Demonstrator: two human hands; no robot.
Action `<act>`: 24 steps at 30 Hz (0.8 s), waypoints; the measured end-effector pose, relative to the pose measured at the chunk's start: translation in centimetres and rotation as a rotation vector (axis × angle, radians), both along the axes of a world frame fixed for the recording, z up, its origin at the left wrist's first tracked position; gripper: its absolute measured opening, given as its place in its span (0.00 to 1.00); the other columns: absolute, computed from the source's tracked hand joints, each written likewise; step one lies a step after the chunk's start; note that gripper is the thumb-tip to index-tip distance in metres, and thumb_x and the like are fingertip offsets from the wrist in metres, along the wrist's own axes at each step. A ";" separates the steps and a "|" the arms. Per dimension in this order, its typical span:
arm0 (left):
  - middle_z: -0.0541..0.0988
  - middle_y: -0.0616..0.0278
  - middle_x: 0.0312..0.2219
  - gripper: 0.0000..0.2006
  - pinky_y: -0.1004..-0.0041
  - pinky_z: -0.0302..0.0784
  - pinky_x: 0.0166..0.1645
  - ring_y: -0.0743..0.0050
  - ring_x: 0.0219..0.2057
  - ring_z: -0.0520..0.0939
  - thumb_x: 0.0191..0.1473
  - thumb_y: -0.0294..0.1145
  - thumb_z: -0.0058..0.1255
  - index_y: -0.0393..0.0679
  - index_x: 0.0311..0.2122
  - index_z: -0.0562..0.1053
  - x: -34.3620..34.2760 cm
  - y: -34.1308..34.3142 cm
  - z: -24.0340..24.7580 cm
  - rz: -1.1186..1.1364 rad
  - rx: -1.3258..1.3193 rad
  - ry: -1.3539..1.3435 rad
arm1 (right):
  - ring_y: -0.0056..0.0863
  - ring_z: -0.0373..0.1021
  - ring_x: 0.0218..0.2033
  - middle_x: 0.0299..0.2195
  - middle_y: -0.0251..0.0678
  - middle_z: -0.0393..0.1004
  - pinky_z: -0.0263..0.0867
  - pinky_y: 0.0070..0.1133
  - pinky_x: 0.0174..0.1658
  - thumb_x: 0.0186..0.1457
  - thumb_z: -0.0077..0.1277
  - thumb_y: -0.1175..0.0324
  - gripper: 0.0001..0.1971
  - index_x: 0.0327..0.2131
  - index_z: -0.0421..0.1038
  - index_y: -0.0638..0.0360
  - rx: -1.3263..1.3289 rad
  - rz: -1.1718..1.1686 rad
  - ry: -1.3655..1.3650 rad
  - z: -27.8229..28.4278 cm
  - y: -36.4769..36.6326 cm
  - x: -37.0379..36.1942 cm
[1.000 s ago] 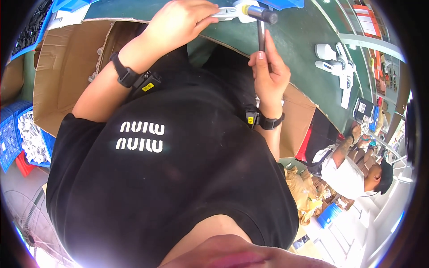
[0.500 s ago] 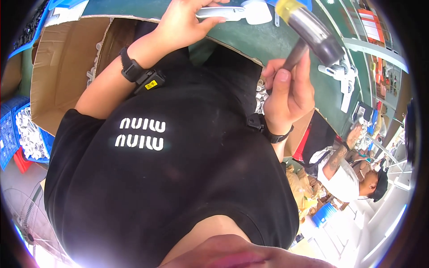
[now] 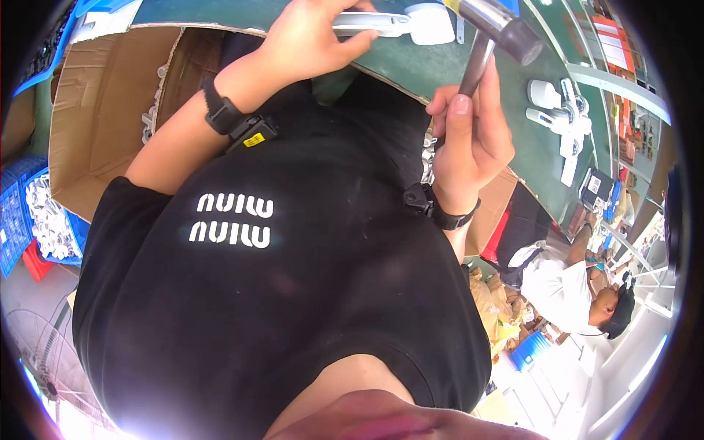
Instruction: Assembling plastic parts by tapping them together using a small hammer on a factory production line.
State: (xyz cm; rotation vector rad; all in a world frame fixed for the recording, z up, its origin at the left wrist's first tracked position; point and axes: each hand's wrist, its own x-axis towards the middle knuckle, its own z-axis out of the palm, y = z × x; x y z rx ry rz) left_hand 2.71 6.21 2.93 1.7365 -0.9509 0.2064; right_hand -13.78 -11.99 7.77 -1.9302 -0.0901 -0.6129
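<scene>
Beyond the table's near edge my left hand (image 3: 314, 40) grips the handle of a white measuring spoon (image 3: 429, 24), its fingers bent round the handle. The spoon's broad cup end points right, over the green table (image 3: 411, 66). In my right hand (image 3: 473, 143) is a two-faced mallet (image 3: 502, 31), its dark handle pinched between thumb and fingers. The mallet's metal head has a black face on the right and a yellow one on the left, cut off at the picture's top. The head hangs in the air to the right of the spoon's cup.
More white spoons (image 3: 565, 121) lie in a loose group at the table's right. Cardboard boxes (image 3: 110, 110) stand below the near edge, white parts in them. Blue crates (image 3: 62, 227) with white parts sit at the left. A co-worker in a white shirt (image 3: 554, 290) is at the right.
The mallet has moved up and left, toward the spoon's cup. My left hand and the spoon have shifted slightly right. At the right, the co-worker's arm has moved.
</scene>
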 end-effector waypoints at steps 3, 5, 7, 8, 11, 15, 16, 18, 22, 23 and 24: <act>0.86 0.50 0.37 0.22 0.62 0.83 0.46 0.48 0.40 0.88 0.51 0.24 0.67 0.38 0.53 0.77 0.5 -0.6 -1.0 -0.011 -0.100 -0.078 | 0.20 0.74 0.28 0.37 0.39 0.83 0.72 0.19 0.35 0.68 0.51 0.79 0.24 0.67 0.68 0.66 0.096 0.004 0.025 -0.2 0.3 0.1; 0.86 0.50 0.38 0.23 0.63 0.84 0.46 0.49 0.40 0.88 0.51 0.24 0.67 0.38 0.53 0.77 0.4 -0.7 -0.5 -0.018 -0.176 -0.157 | 0.19 0.73 0.28 0.36 0.39 0.83 0.71 0.18 0.35 0.68 0.51 0.79 0.24 0.67 0.67 0.66 0.081 0.001 0.015 -0.6 0.3 0.1; 0.87 0.50 0.38 0.23 0.64 0.84 0.46 0.50 0.41 0.89 0.51 0.22 0.68 0.38 0.53 0.76 0.1 -0.4 0.5 -0.013 -0.006 0.170 | 0.18 0.73 0.28 0.35 0.38 0.82 0.71 0.18 0.35 0.68 0.51 0.79 0.24 0.67 0.67 0.66 0.064 -0.003 0.008 -0.7 0.2 0.1; 0.87 0.50 0.38 0.23 0.64 0.84 0.46 0.50 0.41 0.89 0.51 0.22 0.68 0.38 0.53 0.76 0.1 -0.4 0.5 -0.014 -0.006 0.171 | 0.18 0.72 0.27 0.33 0.37 0.82 0.70 0.17 0.33 0.68 0.51 0.79 0.25 0.67 0.67 0.66 0.048 -0.005 0.001 -0.5 0.2 0.0; 0.87 0.50 0.37 0.21 0.65 0.84 0.45 0.52 0.40 0.89 0.50 0.21 0.67 0.38 0.51 0.77 0.1 -0.3 0.5 -0.014 -0.005 0.181 | 0.17 0.71 0.26 0.30 0.36 0.82 0.69 0.17 0.32 0.68 0.51 0.79 0.25 0.67 0.67 0.66 0.090 0.002 0.001 -0.3 -0.1 -0.4; 0.87 0.52 0.36 0.20 0.65 0.84 0.44 0.52 0.39 0.89 0.50 0.21 0.68 0.38 0.49 0.76 0.2 -0.3 0.0 -0.067 -0.129 0.137 | 0.14 0.68 0.24 0.26 0.31 0.80 0.68 0.17 0.31 0.66 0.52 0.80 0.25 0.66 0.70 0.64 0.102 -0.053 -0.023 -1.5 -0.1 0.0; 0.87 0.52 0.35 0.21 0.65 0.84 0.44 0.52 0.38 0.89 0.50 0.22 0.68 0.38 0.49 0.76 0.3 -0.3 -0.1 -0.110 -0.230 0.073 | 0.14 0.68 0.24 0.26 0.31 0.80 0.68 0.17 0.31 0.66 0.52 0.80 0.25 0.66 0.70 0.64 0.099 -0.053 -0.023 -1.9 -0.4 0.5; 0.87 0.52 0.35 0.21 0.65 0.84 0.44 0.53 0.38 0.90 0.50 0.22 0.68 0.38 0.50 0.75 0.5 -0.4 0.0 -0.055 -0.096 0.131 | 0.12 0.65 0.24 0.25 0.29 0.78 0.66 0.16 0.31 0.66 0.52 0.80 0.24 0.64 0.73 0.60 -0.153 -0.050 0.307 -2.5 -0.9 1.4; 0.87 0.52 0.35 0.23 0.64 0.83 0.43 0.53 0.37 0.89 0.50 0.24 0.69 0.38 0.51 0.74 0.7 -0.3 -0.6 -0.018 -0.006 0.242 | 0.12 0.67 0.26 0.25 0.28 0.77 0.67 0.15 0.34 0.65 0.52 0.80 0.23 0.64 0.74 0.60 -0.133 -0.152 0.166 -0.9 -0.7 0.6; 0.87 0.52 0.35 0.23 0.64 0.83 0.43 0.53 0.37 0.89 0.50 0.24 0.69 0.38 0.51 0.74 0.5 -0.2 -0.4 -0.017 -0.005 0.242 | 0.13 0.69 0.27 0.27 0.29 0.78 0.69 0.15 0.36 0.65 0.52 0.81 0.23 0.63 0.73 0.63 0.068 -0.138 0.127 -0.4 -0.2 0.1; 0.87 0.51 0.35 0.23 0.63 0.83 0.43 0.52 0.37 0.89 0.49 0.23 0.69 0.38 0.51 0.74 0.4 -0.1 0.0 -0.016 -0.008 0.253 | 0.13 0.69 0.27 0.27 0.29 0.78 0.69 0.15 0.36 0.65 0.52 0.81 0.23 0.63 0.73 0.63 0.069 -0.138 0.127 -1.0 0.0 0.2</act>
